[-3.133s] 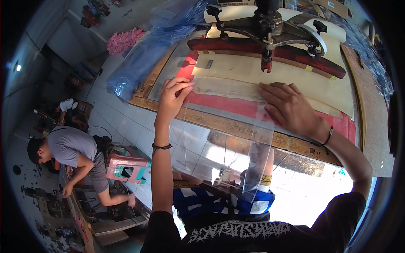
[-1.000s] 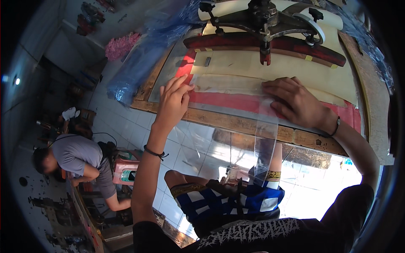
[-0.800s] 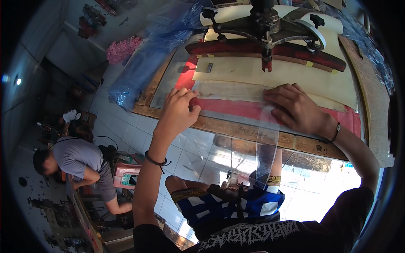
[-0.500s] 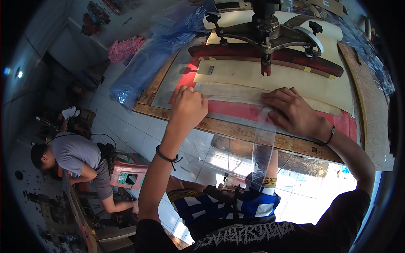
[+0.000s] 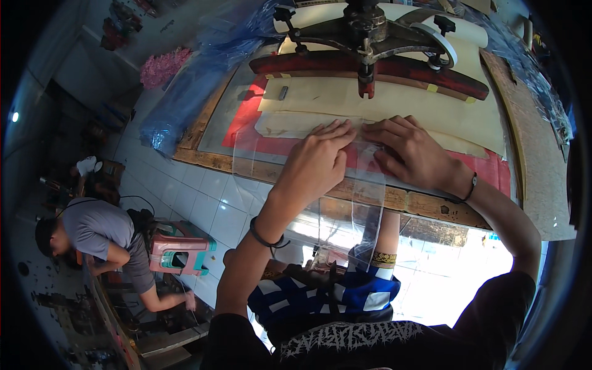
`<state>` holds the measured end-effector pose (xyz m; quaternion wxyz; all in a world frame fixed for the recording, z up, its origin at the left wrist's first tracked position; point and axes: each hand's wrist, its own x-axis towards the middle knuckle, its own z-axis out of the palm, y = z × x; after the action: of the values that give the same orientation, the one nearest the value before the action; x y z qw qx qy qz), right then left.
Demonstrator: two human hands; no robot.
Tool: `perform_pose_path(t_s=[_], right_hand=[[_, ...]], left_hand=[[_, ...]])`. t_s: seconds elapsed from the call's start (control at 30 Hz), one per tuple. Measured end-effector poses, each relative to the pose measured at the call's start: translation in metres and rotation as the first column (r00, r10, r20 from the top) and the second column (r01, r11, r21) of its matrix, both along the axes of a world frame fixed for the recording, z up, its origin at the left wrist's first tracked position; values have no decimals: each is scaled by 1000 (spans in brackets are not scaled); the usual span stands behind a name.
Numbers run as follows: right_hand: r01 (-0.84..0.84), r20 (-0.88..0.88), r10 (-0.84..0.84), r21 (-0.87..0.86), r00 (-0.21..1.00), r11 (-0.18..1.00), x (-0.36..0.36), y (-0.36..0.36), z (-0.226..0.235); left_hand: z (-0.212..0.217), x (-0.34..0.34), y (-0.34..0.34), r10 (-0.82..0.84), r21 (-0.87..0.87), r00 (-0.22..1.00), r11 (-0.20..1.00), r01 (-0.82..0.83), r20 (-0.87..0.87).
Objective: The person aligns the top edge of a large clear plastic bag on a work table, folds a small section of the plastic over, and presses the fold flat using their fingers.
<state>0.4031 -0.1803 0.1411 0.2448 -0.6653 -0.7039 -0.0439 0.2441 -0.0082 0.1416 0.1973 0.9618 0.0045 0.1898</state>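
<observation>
A clear plastic sheet (image 5: 368, 197) lies over the near edge of the worktable and hangs down in front of it. My left hand (image 5: 317, 157) rests on the sheet with fingers stretched out, its fingertips close to those of my right hand. Slightly bent, the fingers of my right hand (image 5: 416, 148) press on the sheet, thumb apart. Beneath are a cream sheet (image 5: 333, 94) and a red sheet (image 5: 280, 143). Beyond my hands, a dark red bar (image 5: 336, 63) hangs across the table under a black metal press head (image 5: 365, 34).
The worktable has a wooden edge (image 5: 425, 206). Blue plastic film (image 5: 179, 105) is heaped at the far left, near a pink bundle (image 5: 163, 66). A small grey metal piece (image 5: 283, 93) lies on the cream sheet. At left, a person (image 5: 102, 231) bends beside a pink stool (image 5: 179, 246).
My left hand has let go its closed hold on the sheet's left part and moved right, now lying flat beside my right hand. The right hand stays on the sheet. The view has shifted slightly.
</observation>
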Motion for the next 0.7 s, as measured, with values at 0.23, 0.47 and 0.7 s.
perform_pose_path(t_s=[0.23,0.47,0.7], right_hand=[[-14,2,14,-17,1000,1000,-2,-1,3],[-4,6,4,3,1000,1000,-4,1,2],[-9,39,9,15,999,1000,-2,2,3]], left_hand=[[-4,-60,86,269,153,963,952,-264,-11],[6,-46,83,457,242,885,871,-427,-84],[-12,11,6,64,370,998,927,-63,10]])
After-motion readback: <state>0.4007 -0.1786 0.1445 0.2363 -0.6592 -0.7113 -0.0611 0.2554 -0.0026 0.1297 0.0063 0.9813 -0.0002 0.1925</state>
